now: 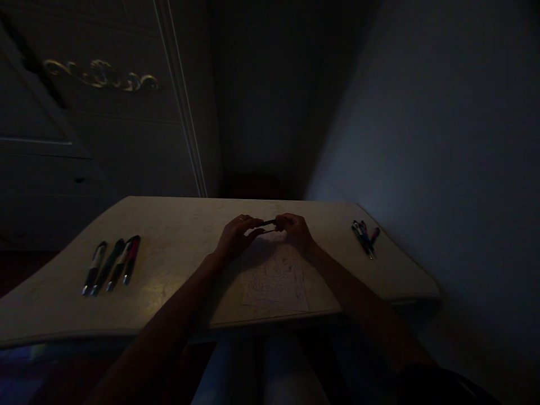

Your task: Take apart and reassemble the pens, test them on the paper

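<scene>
Over the middle of the table, my left hand (pixel 235 237) and my right hand (pixel 296 230) face each other with fingers pinched. A short dark pen part (pixel 269 223) spans the gap between their fingertips. Just below it a thin rod (pixel 269 231), which looks like a pen refill, also runs between the hands. The dim light hides which fingers grip which piece. Under the hands lies a sheet of paper (pixel 276 281) covered with faint writing or scribbles.
Several assembled pens (pixel 110 267) lie side by side at the table's left. At the right edge, near the wall (pixel 442 140), is a small heap of pens or pen parts (pixel 365 237). A cabinet with an ornate handle (pixel 101 74) stands behind on the left.
</scene>
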The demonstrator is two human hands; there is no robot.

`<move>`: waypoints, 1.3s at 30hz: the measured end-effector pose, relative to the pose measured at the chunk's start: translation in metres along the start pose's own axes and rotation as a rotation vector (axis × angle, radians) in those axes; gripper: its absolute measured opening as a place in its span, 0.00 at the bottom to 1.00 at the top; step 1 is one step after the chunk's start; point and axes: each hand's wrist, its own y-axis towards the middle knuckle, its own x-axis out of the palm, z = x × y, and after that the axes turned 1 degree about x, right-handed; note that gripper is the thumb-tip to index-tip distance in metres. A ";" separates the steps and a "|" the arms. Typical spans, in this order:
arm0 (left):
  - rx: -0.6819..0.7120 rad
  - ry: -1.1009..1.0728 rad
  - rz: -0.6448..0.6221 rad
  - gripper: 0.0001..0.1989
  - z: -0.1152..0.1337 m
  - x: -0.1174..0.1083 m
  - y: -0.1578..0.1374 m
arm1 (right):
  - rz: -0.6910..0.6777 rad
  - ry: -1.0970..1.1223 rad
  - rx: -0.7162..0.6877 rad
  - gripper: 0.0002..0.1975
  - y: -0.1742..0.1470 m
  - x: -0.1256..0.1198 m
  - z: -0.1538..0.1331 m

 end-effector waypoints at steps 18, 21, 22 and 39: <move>-0.048 0.177 0.012 0.12 -0.002 0.003 -0.003 | 0.007 -0.202 -0.355 0.17 -0.003 0.005 0.002; -0.050 0.198 -0.029 0.12 -0.003 0.003 -0.003 | 0.003 -0.205 -0.389 0.17 -0.004 0.006 0.002; -0.049 0.193 -0.038 0.12 -0.003 0.003 -0.004 | 0.000 -0.205 -0.399 0.17 -0.005 0.006 0.002; 0.051 0.322 0.080 0.11 0.003 0.002 0.002 | -0.155 -0.489 -0.457 0.14 0.004 0.004 0.011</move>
